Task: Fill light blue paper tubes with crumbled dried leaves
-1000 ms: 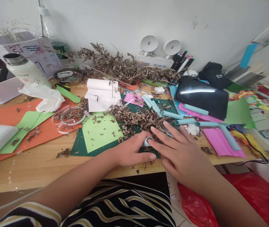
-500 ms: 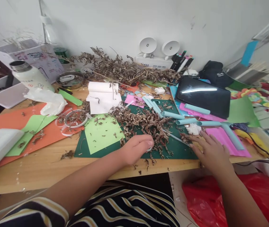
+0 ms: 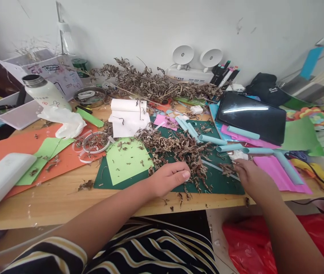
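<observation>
My left hand (image 3: 172,177) is closed at the near edge of the dried brown leaves (image 3: 176,146); whatever its fingers wrap is hidden. The leaves lie heaped on a green cutting mat (image 3: 139,185). At the mat's right end, my right hand (image 3: 254,179) has its fingers drawn together, tips down, against a crumpled white tissue (image 3: 238,155) and a few loose leaf bits (image 3: 227,169). What it pinches, if anything, I cannot make out. A thin translucent stick (image 3: 217,167) lies between the hands. Behind the right hand are several rolled light-blue paper tubes (image 3: 230,147).
Light-green paper (image 3: 127,163), a clear tape roll (image 3: 96,142) and orange paper (image 3: 73,161) lie left. A white bottle (image 3: 46,91) stands at the back left. Dried branches (image 3: 150,82) line the wall. A black tablet (image 3: 250,118) and pink paper (image 3: 273,171) are right; a red bag (image 3: 250,243) is below.
My right hand's fingers have gone from spread to drawn together beside the tissue. My left hand stays closed; a pale-blue bit that showed under it is now hidden. The view has shifted slightly.
</observation>
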